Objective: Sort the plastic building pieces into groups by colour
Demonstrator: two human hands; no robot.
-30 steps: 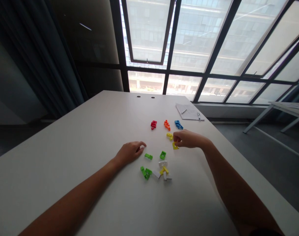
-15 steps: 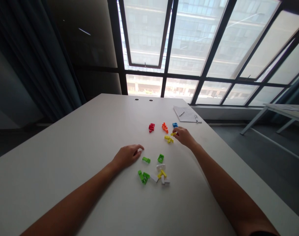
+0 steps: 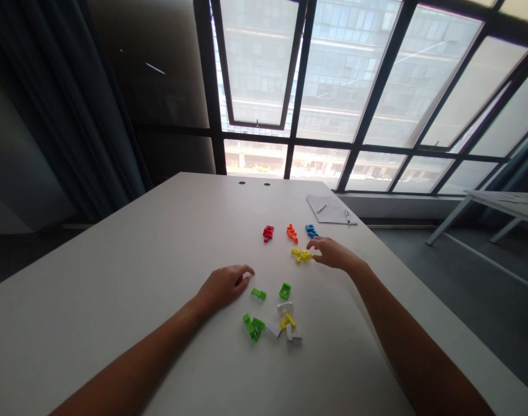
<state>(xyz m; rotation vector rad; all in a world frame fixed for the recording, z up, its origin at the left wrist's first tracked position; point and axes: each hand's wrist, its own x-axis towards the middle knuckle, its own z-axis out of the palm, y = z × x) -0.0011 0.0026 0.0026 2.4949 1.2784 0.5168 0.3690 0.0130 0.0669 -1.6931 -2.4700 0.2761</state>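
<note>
My right hand [image 3: 333, 253] is beside a cluster of yellow plastic pieces [image 3: 299, 255], its fingers apart and nothing held. Just beyond it lie blue pieces [image 3: 311, 231], with orange pieces [image 3: 292, 233] and red pieces [image 3: 268, 233] in a row to their left. On the table rests my left hand [image 3: 224, 285], empty, thumb and index finger apart. Near its fingertips is a green piece [image 3: 258, 294]; a square green piece [image 3: 285, 290] lies further right. Closer to me are more green pieces [image 3: 253, 327], white pieces [image 3: 285, 308] and one yellow piece [image 3: 287, 321].
The white table [image 3: 181, 231] stretches toward the windows. Paper sheets [image 3: 331, 209] with pens on them lie near its far right edge. A second table [image 3: 506, 202] stands to the right, and a dark curtain [image 3: 73, 104] hangs on the left.
My right hand has let go of a yellow piece, which now lies with the yellow cluster, and its fingers have opened. My left hand stays in place. The view has tilted up slightly.
</note>
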